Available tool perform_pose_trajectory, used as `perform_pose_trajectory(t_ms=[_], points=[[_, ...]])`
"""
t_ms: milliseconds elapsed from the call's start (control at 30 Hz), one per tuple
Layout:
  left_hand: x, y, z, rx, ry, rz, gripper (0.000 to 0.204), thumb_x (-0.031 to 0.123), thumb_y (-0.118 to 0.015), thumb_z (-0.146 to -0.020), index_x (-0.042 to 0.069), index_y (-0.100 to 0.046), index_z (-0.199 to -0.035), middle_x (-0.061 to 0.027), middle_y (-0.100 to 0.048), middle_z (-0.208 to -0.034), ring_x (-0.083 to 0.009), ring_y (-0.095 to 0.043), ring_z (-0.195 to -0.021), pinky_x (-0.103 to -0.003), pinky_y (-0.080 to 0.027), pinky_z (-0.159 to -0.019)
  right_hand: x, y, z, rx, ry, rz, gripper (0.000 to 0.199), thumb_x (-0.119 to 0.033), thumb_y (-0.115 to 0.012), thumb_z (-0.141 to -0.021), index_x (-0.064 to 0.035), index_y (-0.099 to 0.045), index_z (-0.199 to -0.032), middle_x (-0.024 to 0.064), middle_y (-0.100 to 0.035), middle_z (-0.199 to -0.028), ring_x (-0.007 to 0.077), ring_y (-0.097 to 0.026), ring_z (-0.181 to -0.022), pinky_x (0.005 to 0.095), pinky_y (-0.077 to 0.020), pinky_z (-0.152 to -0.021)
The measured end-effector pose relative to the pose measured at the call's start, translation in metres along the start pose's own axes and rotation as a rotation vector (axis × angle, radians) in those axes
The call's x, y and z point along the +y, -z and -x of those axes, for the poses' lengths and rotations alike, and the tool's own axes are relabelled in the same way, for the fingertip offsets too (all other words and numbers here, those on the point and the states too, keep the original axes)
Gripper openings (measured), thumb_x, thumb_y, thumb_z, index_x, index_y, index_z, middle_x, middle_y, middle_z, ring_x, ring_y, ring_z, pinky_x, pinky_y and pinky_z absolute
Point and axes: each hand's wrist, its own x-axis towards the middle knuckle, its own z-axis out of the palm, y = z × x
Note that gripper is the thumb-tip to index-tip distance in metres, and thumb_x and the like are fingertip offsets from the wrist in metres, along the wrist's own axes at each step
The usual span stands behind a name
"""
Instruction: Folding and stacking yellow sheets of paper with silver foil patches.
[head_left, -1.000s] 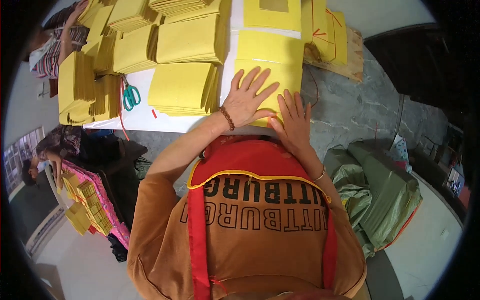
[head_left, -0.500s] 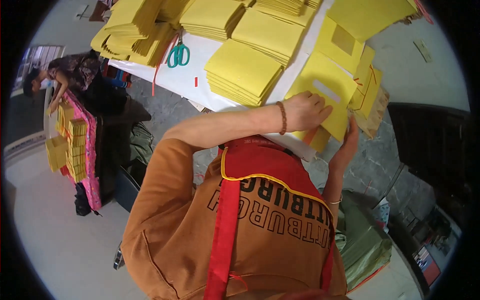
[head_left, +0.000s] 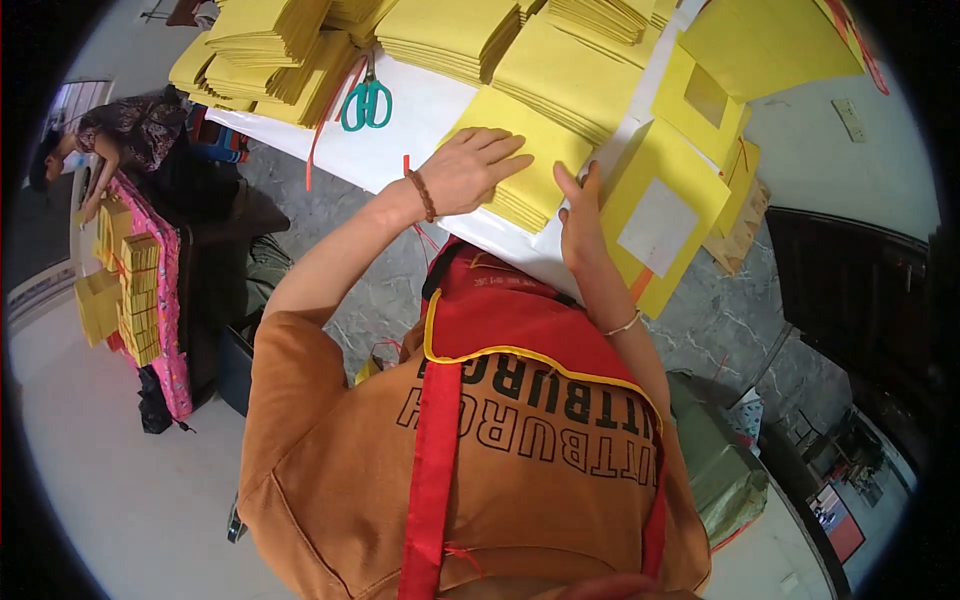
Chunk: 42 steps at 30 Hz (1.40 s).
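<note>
While both hands work at the near edge of the desk [head_left: 420,110], the left hand [head_left: 475,170] lies flat and spread on a yellow stack [head_left: 530,165], grasping nothing. The right hand [head_left: 580,215] presses its fingers against that stack's right side, open, not clenched. The stack sits at the desk's near edge, partly overhanging toward the person.

Judgement: squaring the sheets goes best with steady downward pressure from the left palm while the right fingers push the loose edge flush; the overhang risks sheets sliding off.

Surroundings: more stacks [head_left: 450,35] crowd the far side of the desk, touching one another. Scissors [head_left: 366,103] with teal handles lie left of the hands, near a red string [head_left: 322,135] trailing over the edge. Large yellow sheets [head_left: 660,215] with pale squares hang at the right corner, just beside the right hand, limiting room there. Another person [head_left: 120,140] works at a separate table well apart on the left.
</note>
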Motion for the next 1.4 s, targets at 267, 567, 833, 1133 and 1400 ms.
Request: perform_pose_trajectory(t_ms=[267,567,833,1133,1400], points=[[-0.016,-0.021,0.025,0.088,0.912,0.899,0.08,0.047,-0.061,-0.08,-0.012,-0.036,-0.128,-0.0271,-0.049,-0.124,-0.0346,-0.045,-0.118,-0.037,-0.035,-0.1,0.027,-0.002,-0.01,-0.045,0.21,-0.032,0.069,-0.011,-0.062,-0.082,-0.0008,-0.023,-0.139,0.0133,-0.04,-0.132,0.0228,-0.04,-0.121,0.0335,-0.0327,-0.101],[-0.044,-0.025,0.014,-0.099,1.123,1.506,0.079,0.028,-0.079,-0.068,-0.017,-0.039,-0.12,-0.0207,-0.058,-0.109,-0.0206,-0.06,-0.097,-0.029,-0.049,-0.082,0.028,0.001,-0.014,0.017,0.163,-0.016,0.075,-0.011,-0.066,-0.08,0.0004,-0.022,-0.14,0.0137,-0.041,-0.133,0.0235,-0.041,-0.122,0.0333,-0.0336,-0.102],[-0.028,-0.009,0.025,-0.077,0.999,1.697,0.077,0.017,-0.08,-0.067,-0.01,-0.034,-0.122,-0.0155,-0.053,-0.114,-0.0193,-0.056,-0.1,-0.029,-0.046,-0.086,0.046,0.006,-0.006,0.033,0.149,-0.135,0.089,-0.007,-0.07,-0.075,-0.0032,-0.013,-0.143,0.0133,-0.037,-0.136,0.0247,-0.04,-0.122,0.0342,-0.0353,-0.102],[-0.076,-0.022,0.038,0.065,0.189,1.258,0.103,0.011,-0.085,-0.058,0.004,-0.019,-0.136,-0.0131,-0.041,-0.13,-0.0198,-0.04,-0.122,-0.034,-0.037,-0.099,0.041,-0.009,0.001,-0.109,0.59,0.204,0.12,-0.016,-0.082,-0.063,-0.0106,0.007,-0.145,0.0147,-0.029,-0.141,0.0271,-0.034,-0.128,0.0375,-0.0328,-0.104],[-0.104,-0.075,0.041,-0.145,0.052,0.594,0.11,0.032,-0.082,-0.058,0.006,-0.016,-0.142,-0.0157,-0.04,-0.134,-0.0249,-0.035,-0.128,-0.041,-0.021,-0.105,0.065,-0.011,-0.022,0.12,0.809,0.791,0.096,-0.022,-0.083,-0.063,-0.0037,-0.027,-0.138,0.0179,-0.029,-0.14,0.0313,-0.034,-0.128,0.0366,-0.0292,-0.107]])
